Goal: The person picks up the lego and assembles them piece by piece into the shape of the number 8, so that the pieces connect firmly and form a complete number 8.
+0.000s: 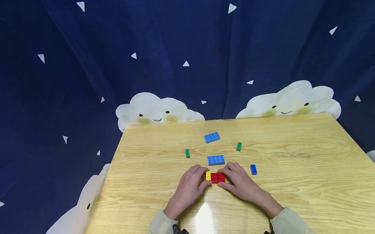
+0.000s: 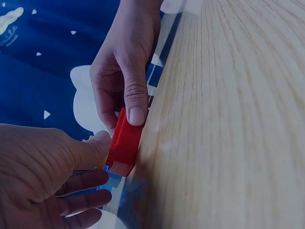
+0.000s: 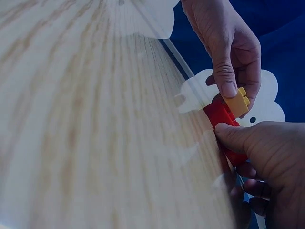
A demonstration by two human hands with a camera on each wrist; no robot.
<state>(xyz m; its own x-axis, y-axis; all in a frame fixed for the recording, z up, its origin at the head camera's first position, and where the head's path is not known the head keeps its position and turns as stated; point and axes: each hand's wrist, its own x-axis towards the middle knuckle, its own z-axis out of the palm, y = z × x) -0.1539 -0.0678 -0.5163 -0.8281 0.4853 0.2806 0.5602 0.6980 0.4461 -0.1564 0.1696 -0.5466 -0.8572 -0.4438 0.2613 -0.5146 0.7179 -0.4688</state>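
Note:
A red toy brick (image 1: pixel 217 177) lies on the table, pinched at its right end between the thumb and fingers of my right hand (image 1: pixel 241 181). My left hand (image 1: pixel 190 184) pinches a small yellow brick (image 1: pixel 208 175) at the red brick's left end. In the right wrist view, the yellow brick (image 3: pixel 238 102) sits tilted against the top of the red brick (image 3: pixel 219 115); whether it is pressed down fully I cannot tell. From the left wrist, the red brick (image 2: pixel 126 143) shows between both hands, while the left thumb mostly hides the yellow one.
Just beyond the hands lies a blue eight-stud brick (image 1: pixel 216 160), with another blue brick (image 1: pixel 212 137) farther back. Small green bricks lie left (image 1: pixel 187 153) and right (image 1: pixel 239 146). A small dark blue brick (image 1: pixel 253 169) is right of my right hand. A navy curtain (image 1: pixel 182 35) hangs behind the table (image 1: pixel 307 181).

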